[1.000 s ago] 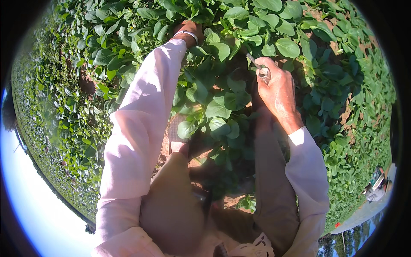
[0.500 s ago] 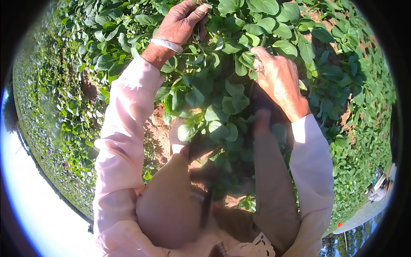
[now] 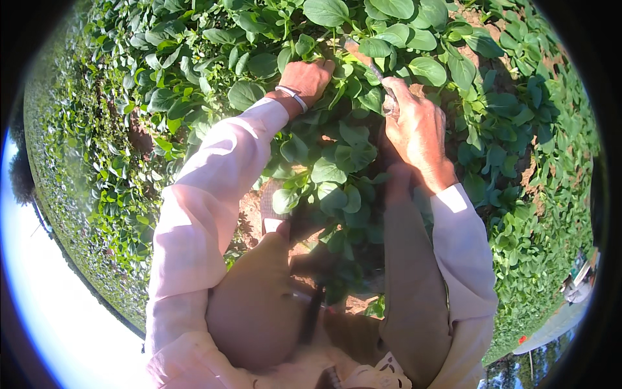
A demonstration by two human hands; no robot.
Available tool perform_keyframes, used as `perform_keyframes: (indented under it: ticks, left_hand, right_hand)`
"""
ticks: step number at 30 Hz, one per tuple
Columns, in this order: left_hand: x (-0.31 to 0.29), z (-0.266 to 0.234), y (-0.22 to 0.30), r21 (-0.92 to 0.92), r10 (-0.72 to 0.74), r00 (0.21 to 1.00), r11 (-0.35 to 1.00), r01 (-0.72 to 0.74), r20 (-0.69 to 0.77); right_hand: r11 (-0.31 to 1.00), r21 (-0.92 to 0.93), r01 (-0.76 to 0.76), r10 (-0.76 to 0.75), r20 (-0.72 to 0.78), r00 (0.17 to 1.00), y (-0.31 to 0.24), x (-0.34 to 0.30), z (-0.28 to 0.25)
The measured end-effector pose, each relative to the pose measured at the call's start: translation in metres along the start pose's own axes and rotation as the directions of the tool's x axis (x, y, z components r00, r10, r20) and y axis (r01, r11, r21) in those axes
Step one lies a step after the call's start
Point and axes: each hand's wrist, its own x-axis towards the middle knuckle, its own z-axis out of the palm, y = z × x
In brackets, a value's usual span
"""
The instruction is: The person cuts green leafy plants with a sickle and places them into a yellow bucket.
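Green leaves [image 3: 246,94] meet our downturned left hand [image 3: 306,80] at twelve o'clock, hold unclear; our right hand [image 3: 414,126] at two grips a bladed tool [image 3: 361,56].

Gap between hands [image 3: 306,82] [image 3: 418,133]; obstacles (leaves [image 3: 353,87], tool [image 3: 369,60])

Sunlit brown soil [image 3: 251,209], bright sky [image 3: 71,318] at lower left, dark tree [image 3: 22,172]

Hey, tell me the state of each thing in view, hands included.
Left hand: down among plants, fingertips hidden
Right hand: grip closed around tool
Tool: held, far end among plants
Plants: leafy, part sunlit, part shaded
Bracelet: worn, just behind left hand
Sleeves: down, creased
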Motion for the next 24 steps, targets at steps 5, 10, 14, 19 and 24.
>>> perform_keyframes:
  ticks: [5,10,14,19,24]
  left_hand:
    - [0.039,-0.054,0.003,0.058,0.023,0.995,0.998,-0.018,-0.101]
    - [0.082,-0.045,-0.019,0.271,0.176,0.971,0.938,-0.215,0.163]
    - [0.095,-0.031,-0.012,0.267,0.018,0.953,0.958,-0.103,0.304]
    - [0.105,-0.020,-0.005,0.296,-0.200,0.912,0.951,0.092,0.359]
    - [0.103,-0.007,-0.009,0.314,-0.209,0.920,0.944,0.102,0.331]
  right_hand:
    - [0.987,-0.002,-0.162,0.162,0.044,0.986,0.012,-0.005,0.007]
    - [0.969,0.060,-0.239,0.235,0.063,0.970,0.010,-0.008,0.009]
    - [0.964,0.112,-0.242,0.238,0.051,0.970,0.011,-0.011,0.011]
    - [0.951,0.146,-0.272,0.262,0.086,0.961,0.014,-0.013,0.010]
    - [0.948,0.217,-0.232,0.225,0.055,0.973,0.016,-0.013,0.012]
